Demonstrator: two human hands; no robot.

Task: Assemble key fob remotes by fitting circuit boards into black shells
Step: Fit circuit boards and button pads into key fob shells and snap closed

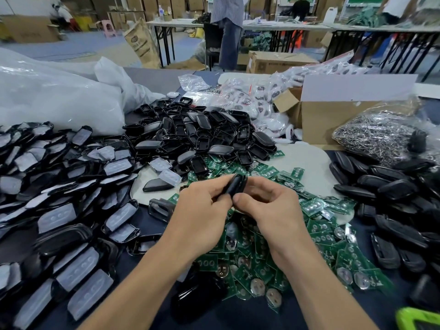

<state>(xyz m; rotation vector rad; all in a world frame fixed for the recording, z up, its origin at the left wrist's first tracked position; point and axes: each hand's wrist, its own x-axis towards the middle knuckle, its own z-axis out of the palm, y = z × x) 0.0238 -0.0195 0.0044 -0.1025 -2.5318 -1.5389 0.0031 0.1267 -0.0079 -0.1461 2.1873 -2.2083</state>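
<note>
Squeezing a shell (234,186) edge-on above the boards (319,234), near centre: left hand (202,206) and right hand (269,208) are both pinching it. Whether a board is sitting inside is hidden. Probably the closing step; next move is calling for even pressure.

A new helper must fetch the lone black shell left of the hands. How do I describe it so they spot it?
Find the big heap of black shells mid-table; a pale sheet shows at its near left foot. The shell lies alone there, beside a translucent button pad, left of the left hand. Its smooth back faces up, unlike the open frame nearer you.
</note>
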